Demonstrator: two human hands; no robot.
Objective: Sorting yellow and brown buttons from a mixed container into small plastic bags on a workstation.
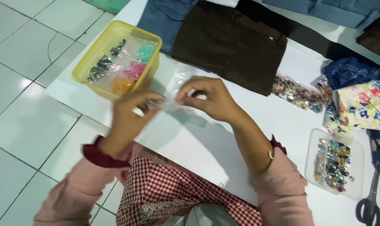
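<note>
both hands' fingers pinch clear bag | yellow tub: buttons

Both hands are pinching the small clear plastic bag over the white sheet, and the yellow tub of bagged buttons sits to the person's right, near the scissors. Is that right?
Not quite. In the head view the yellow tub sits to the person's left, far from the scissors, which lie at the right. The rest holds: the left hand and the right hand both pinch the small clear plastic bag over the white sheet.
</note>
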